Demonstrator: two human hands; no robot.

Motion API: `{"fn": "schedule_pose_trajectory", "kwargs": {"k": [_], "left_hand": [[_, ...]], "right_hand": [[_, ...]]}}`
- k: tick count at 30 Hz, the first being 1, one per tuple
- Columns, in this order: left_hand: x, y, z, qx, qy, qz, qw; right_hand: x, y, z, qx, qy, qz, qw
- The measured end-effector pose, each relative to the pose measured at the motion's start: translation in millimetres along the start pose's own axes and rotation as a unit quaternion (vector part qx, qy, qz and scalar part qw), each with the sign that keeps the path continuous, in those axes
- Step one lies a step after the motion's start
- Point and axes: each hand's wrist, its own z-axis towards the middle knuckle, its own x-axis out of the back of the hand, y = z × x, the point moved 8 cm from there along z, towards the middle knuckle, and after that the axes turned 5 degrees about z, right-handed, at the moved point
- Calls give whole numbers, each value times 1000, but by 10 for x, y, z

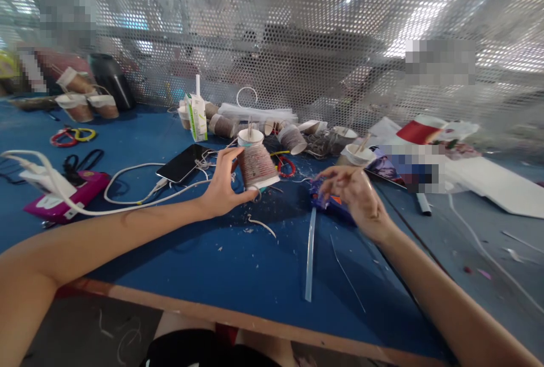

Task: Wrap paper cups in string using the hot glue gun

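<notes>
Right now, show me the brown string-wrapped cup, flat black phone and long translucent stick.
Brown string-wrapped cup (257,165): head view, wrapped side.
Flat black phone (181,163): head view, screen.
Long translucent stick (311,255): head view, middle.

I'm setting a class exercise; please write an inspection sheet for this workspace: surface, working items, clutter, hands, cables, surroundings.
Surface: blue tabletop, pale scraps scattered on it.
Working items: cord-wrapped cup, held; blue tool, apparently a glue gun; clear stick, pointing toward the near edge.
Clutter: phone, drink carton, more wrapped cups farther back.
Left hand: grips the cord-wrapped cup between thumb and fingers.
Right hand: fingers curved at the blue tool; contact unclear.
Cables: white cable, looping near the phone.
Surroundings: perforated screen behind the table.
</notes>
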Motion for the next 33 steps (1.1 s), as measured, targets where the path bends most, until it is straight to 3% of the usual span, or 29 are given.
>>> {"fn": "schedule_pose_trajectory", "kwargs": {"k": [4,8,15,18,21,33], "left_hand": [[-12,33,-5,-15,0,-19,1000],[-25,70,-1,-29,-9,-18,999],[-57,99,10,-46,-22,-14,999],[-99,118,-1,-54,-44,-14,997],[-120,146,-10,-65,-56,-7,996],[-144,148,-2,-57,-90,-13,994]], "right_hand": [[-764,-19,-228,-134,-148,213,956],[-1084,-33,-406,-173,-258,267,912],[-1130,-25,-462,-197,-319,364,853],[-1141,-41,-468,-215,-322,415,823],[-1085,-57,-444,-219,-311,443,812],[-738,-143,-240,-203,-188,357,892]]}}
